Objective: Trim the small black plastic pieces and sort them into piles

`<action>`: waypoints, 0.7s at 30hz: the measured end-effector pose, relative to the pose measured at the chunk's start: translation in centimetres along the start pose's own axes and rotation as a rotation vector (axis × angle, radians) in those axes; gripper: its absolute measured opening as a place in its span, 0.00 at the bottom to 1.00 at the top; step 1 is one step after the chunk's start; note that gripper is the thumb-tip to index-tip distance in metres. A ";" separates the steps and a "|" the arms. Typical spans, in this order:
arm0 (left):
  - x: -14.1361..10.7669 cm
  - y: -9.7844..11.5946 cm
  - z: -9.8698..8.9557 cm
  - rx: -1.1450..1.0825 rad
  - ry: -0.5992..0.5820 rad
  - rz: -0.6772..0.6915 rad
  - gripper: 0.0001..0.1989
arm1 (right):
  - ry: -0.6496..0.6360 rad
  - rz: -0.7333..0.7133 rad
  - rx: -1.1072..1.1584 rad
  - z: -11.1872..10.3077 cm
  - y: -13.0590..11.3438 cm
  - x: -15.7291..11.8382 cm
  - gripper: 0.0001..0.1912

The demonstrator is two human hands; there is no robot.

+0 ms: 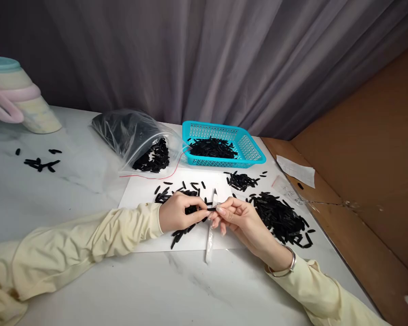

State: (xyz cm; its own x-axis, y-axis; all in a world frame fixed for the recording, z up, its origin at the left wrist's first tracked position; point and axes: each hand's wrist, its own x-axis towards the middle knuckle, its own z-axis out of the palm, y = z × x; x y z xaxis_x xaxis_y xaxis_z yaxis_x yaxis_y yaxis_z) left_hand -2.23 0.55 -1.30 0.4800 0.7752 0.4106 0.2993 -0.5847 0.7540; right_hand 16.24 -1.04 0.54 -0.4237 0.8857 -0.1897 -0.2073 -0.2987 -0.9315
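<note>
My left hand (179,212) and my right hand (240,222) meet over a white sheet (146,243). Each pinches an end of one small black elongated piece (211,209), held level between the fingertips. Beneath the fingers lies a slim tool (209,246) with a white wrapped handle and a dark pointed tip; my right fingers partly cover it. Loose black pieces (181,236) are scattered around and under my left hand. A larger heap of the same pieces (278,217) sits just right of my right hand, with a smaller pile (242,181) behind it.
Behind the sheet, a clear zip bag (129,136) spills black pieces beside a turquoise basket (255,158) holding more. A pastel tumbler (37,108) stands far left, near a few stray pieces (41,164). Cardboard (360,181) borders the right; a grey curtain (149,59) hangs behind.
</note>
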 end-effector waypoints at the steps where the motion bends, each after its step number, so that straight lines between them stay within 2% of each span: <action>1: -0.1 -0.1 0.0 0.002 0.011 0.000 0.09 | -0.010 0.014 0.035 -0.1 0.2 0.0 0.08; 7: -0.3 -0.3 0.0 0.010 0.011 0.042 0.08 | -0.029 -0.003 0.100 -0.6 0.8 0.0 0.06; 14: -0.2 0.1 -0.5 0.038 -0.029 0.041 0.08 | 0.000 -0.023 0.087 -0.6 1.1 -0.1 0.06; 21: -0.2 0.1 -0.5 0.071 -0.016 0.042 0.08 | 0.014 -0.048 0.056 -0.6 1.2 0.1 0.06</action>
State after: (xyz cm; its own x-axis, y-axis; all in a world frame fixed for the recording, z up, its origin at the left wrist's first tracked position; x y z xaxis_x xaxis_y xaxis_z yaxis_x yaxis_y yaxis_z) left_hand -2.69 0.45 -1.02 0.5064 0.7460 0.4326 0.3362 -0.6327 0.6976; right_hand 16.48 -1.15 -0.80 -0.3994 0.9045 -0.1497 -0.2765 -0.2746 -0.9209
